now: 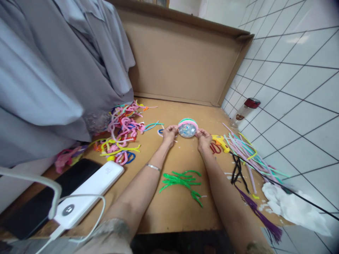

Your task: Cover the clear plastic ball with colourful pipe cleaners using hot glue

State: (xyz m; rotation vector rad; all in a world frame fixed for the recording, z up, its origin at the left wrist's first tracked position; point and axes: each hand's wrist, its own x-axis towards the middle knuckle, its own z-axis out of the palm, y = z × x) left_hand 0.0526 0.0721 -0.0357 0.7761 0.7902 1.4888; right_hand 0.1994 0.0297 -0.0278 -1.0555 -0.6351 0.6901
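Observation:
A small round glittery object [187,128], ringed with pink and green pipe cleaner, sits between both hands on a cardboard sheet [174,211]. My left hand [169,133] pinches its left side with curled fingers. My right hand [203,137] grips its right side the same way. A silver bangle [153,167] is on my left wrist. Green pipe cleaner pieces [182,181] lie between my forearms, closer to me.
A tangle of coloured pipe cleaners [122,132] lies left. Straight pipe cleaners [249,151], a yellow glue gun [221,142], red scissors [215,148], a red-capped bottle [245,111] and white tissue [288,206] lie right. White power bank [87,194], dark phone [50,197], grey cloth [53,70] left.

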